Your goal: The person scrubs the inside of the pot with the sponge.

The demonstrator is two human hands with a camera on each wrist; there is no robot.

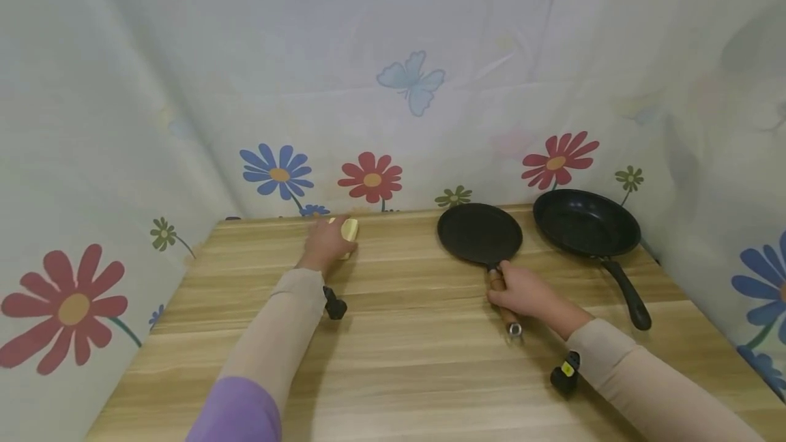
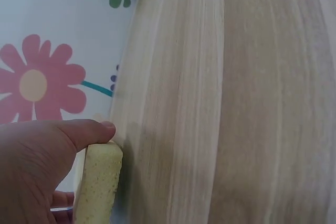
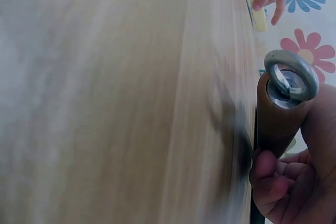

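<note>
At the table's back edge, left of the middle, my left hand point(image 1: 325, 245) grips a pale yellow sponge point(image 1: 350, 229). The left wrist view has the thumb at the end of the sponge point(image 2: 98, 184), with other fingers partly hidden behind it. My right hand point(image 1: 525, 290) holds a flat, round black pan point(image 1: 480, 232) by its wooden handle point(image 1: 508, 319). A metal hanging ring point(image 3: 292, 75) tips that handle in the right wrist view, where curled fingers point(image 3: 273, 187) lie around the wood. I cannot tell whether the flat pan touches the table.
A deeper black frying pan point(image 1: 586, 222) sits at the back right, its black handle point(image 1: 628, 294) angled toward the front. The wood-grain table point(image 1: 399, 353) meets a white flowered cloth point(image 1: 485, 121) behind and at both sides.
</note>
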